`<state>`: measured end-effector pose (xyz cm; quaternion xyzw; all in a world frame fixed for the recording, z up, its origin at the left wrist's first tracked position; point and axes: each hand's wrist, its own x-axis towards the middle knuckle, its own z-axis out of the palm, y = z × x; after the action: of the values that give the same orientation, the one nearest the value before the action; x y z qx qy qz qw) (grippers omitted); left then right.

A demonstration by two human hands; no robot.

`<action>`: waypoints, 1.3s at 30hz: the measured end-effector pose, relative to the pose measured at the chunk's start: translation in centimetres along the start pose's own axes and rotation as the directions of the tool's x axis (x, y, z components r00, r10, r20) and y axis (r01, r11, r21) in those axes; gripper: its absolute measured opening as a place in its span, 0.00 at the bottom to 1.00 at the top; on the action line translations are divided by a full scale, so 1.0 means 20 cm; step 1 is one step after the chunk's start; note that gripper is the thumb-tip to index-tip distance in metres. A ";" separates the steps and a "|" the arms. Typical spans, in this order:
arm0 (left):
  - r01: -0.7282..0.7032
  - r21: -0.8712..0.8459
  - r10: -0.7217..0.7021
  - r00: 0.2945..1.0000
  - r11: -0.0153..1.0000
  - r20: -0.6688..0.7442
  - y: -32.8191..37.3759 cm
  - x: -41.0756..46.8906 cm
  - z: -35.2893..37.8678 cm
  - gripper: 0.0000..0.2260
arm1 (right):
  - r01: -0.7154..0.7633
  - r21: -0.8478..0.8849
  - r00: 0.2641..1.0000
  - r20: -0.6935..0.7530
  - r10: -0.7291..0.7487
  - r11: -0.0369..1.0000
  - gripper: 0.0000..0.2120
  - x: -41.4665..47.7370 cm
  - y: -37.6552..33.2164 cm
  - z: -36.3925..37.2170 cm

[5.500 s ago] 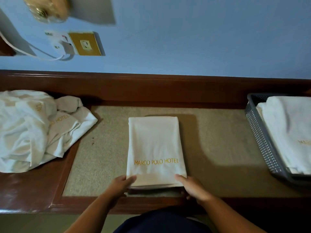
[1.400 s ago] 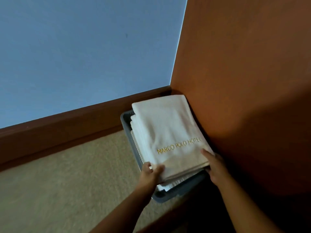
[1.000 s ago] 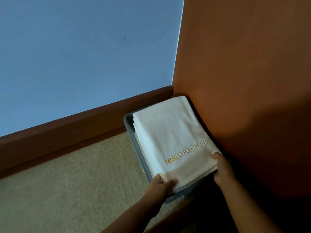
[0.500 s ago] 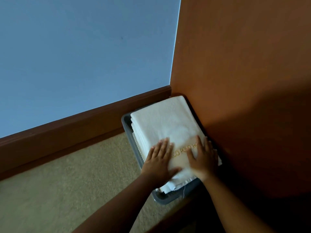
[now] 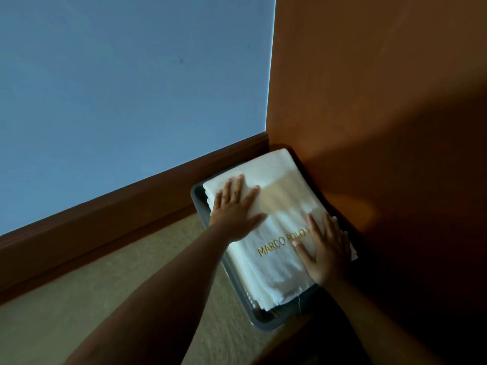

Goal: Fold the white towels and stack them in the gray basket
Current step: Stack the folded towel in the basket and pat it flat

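Our left hand [image 5: 233,209] and right hand [image 5: 325,248] lie flat and apart, pressing the top folded towel [image 5: 276,214] onto the pile in the gray basket [image 5: 259,322]. If we push unevenly, the tall pile could slide sideways and come unfolded.

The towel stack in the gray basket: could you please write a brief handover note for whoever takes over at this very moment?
Left hand: open, pressing flat on the far left part of the top towel.
Right hand: open, pressing flat on its near right part, partly covering the gold lettering.
Things: the top towel lies folded on the lower towels in the gray basket, in the corner by the orange wall.
Done: this towel is folded and stacked.
Left: lift both hands; any unfolded towels are out of view, so look for them.
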<state>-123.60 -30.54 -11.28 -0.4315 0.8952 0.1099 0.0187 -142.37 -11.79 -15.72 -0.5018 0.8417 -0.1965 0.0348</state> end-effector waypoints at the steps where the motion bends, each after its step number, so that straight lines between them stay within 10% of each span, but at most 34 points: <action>1: -0.007 -0.001 0.007 1.000 1.000 0.012 -0.01 0.00 0.00 0.36 | 0.019 -0.005 1.000 -0.009 -0.019 1.000 0.39 -0.01 0.00 -0.01; 16: -0.032 -0.183 0.074 0.971 0.983 0.227 -0.15 -0.93 0.15 0.47 | -0.139 -0.050 0.953 0.264 0.147 0.989 0.53 -0.37 -0.30 -0.07; 28: 0.271 -0.463 -0.218 0.962 0.844 0.165 -1.11 -2.03 0.09 0.29 | 0.186 0.210 0.932 0.273 -0.240 0.960 0.21 -1.16 -1.34 0.02; 39: 0.380 -0.647 -0.421 0.902 0.661 0.099 -1.48 -2.72 -0.04 0.21 | 0.330 0.277 0.807 0.412 -0.422 0.902 0.22 -1.45 -2.04 0.02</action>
<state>-66.52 -6.71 -8.85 -0.5997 0.6829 0.3946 -0.1354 -94.05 -4.16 -5.28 -0.6855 0.6688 -0.1545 0.2428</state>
